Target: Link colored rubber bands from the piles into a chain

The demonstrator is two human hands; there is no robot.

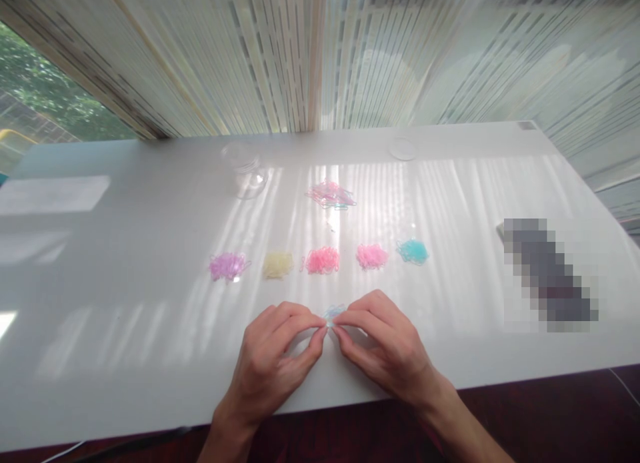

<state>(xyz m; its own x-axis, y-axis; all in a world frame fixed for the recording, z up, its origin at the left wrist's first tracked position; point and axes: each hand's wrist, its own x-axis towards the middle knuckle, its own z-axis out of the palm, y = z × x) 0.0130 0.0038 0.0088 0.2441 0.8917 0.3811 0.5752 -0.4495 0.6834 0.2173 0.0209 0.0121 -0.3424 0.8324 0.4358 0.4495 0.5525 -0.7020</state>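
Observation:
My left hand [280,350] and my right hand [387,343] meet at the fingertips near the table's front edge. Each pinches with thumb and forefinger on a tiny pale blue piece [330,322], mostly hidden by the fingers. Just behind the fingertips lies a small heap of pale blue and lilac loops [334,311]. Farther back, thin looped pieces lie sorted by colour in a row: a purple pile [229,266], a yellow pile [278,265], a coral pile [323,260], a pink pile [372,256] and a teal pile [413,251].
Beyond the row sits a mixed-colour pile [330,194] of the same loops. A clear jar [250,183] stands at the back left, with a round clear lid [403,148] at the back right. A blurred dark object [550,273] lies right on the white table [150,356].

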